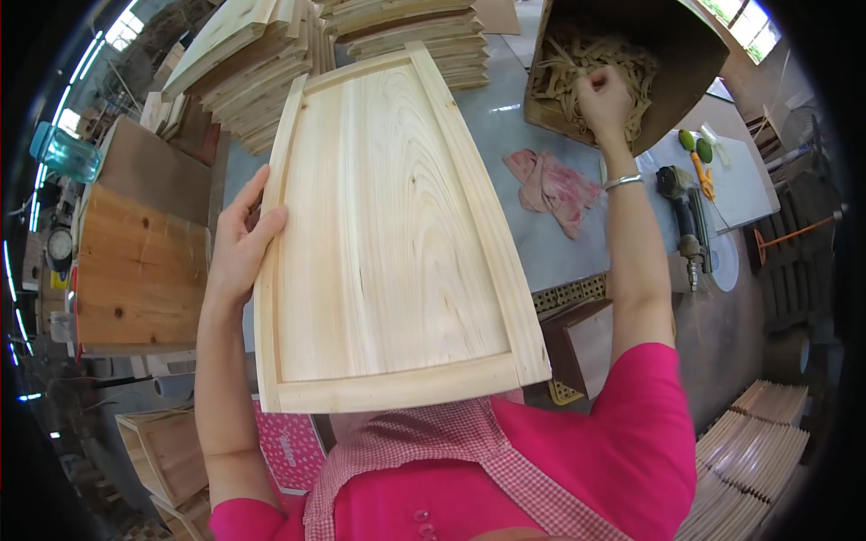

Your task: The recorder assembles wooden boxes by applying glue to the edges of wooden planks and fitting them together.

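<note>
A framed wooden panel (388, 234), pale and like a cabinet door, stands tilted in front of me with its near end against my body. My left hand (242, 236) grips its left edge, thumb on the face side and fingers around the rim. Over at the far right, my right hand (603, 101) reaches into an open brown box (681, 68) with its fingers curled together. Under them lies a heap of pale curly strips (561, 77), whose material I cannot tell. What those fingers hold, if anything, is hidden.
Stacked wooden panels (262, 81) rise at the back of the grey table (514, 230). A pink rag (555, 189) lies between panel and box. To the right are an air tool (687, 221) and an orange-handled tool (703, 176). A wooden board (140, 266) stands left.
</note>
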The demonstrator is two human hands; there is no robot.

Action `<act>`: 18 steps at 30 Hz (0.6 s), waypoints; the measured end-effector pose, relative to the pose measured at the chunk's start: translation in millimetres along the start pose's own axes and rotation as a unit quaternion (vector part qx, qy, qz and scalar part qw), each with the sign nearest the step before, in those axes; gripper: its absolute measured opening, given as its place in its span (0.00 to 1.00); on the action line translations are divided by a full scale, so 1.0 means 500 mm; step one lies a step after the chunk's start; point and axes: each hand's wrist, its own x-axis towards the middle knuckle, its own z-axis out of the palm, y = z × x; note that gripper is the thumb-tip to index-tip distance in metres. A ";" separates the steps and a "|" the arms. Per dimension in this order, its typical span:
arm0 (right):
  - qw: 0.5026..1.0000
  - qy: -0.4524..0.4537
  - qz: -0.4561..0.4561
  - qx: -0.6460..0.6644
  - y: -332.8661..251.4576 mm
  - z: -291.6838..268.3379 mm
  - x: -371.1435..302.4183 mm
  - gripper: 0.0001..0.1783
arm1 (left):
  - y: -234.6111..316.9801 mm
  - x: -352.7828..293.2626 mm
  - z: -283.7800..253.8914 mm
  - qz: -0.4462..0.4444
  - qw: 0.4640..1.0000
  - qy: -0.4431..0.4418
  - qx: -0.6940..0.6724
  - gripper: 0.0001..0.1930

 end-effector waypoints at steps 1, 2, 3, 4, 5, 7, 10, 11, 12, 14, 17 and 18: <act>0.986 -0.159 -0.014 -0.053 0.043 -0.014 0.011 0.12 | -0.003 -0.004 0.004 0.007 1.000 -0.005 -0.004 0.33; 0.945 -0.310 -0.030 -0.100 0.058 -0.018 0.035 0.12 | -0.010 0.000 0.006 0.017 1.000 -0.007 -0.010 0.33; 0.954 -0.274 -0.075 -0.099 0.024 -0.024 0.015 0.12 | -0.024 -0.002 -0.001 0.025 1.000 0.000 -0.016 0.33; 0.972 -0.211 -0.054 -0.086 0.001 -0.028 0.007 0.12 | -0.036 -0.004 -0.008 0.026 0.999 0.009 -0.016 0.34; 0.986 -0.146 -0.029 -0.076 -0.006 -0.038 0.002 0.12 | -0.036 -0.001 -0.005 0.035 0.999 0.015 -0.020 0.34; 0.993 -0.119 0.014 -0.005 -0.001 -0.063 0.013 0.11 | -0.031 -0.001 0.006 0.024 1.000 0.003 -0.018 0.35; 0.960 -0.265 -0.052 -0.068 0.000 -0.079 0.039 0.09 | -0.039 0.010 0.003 0.037 0.999 -0.002 -0.003 0.36; 0.982 -0.167 -0.078 -0.050 -0.016 -0.074 0.046 0.09 | -0.045 0.013 0.002 0.049 0.999 -0.010 -0.001 0.36; 0.992 -0.069 -0.104 -0.028 -0.055 -0.068 0.048 0.10 | -0.046 0.009 -0.004 0.048 0.999 -0.008 -0.003 0.36; 0.997 -0.035 -0.055 -0.029 -0.096 -0.063 0.066 0.10 | -0.046 0.008 -0.007 0.040 0.999 0.005 -0.004 0.35; 0.976 -0.168 -0.127 -0.060 -0.092 -0.046 0.104 0.11 | -0.042 0.015 -0.004 0.046 0.999 0.008 -0.004 0.35; 0.988 -0.117 -0.093 -0.040 -0.115 -0.036 0.103 0.11 | -0.042 0.012 -0.008 0.047 0.999 0.012 -0.004 0.35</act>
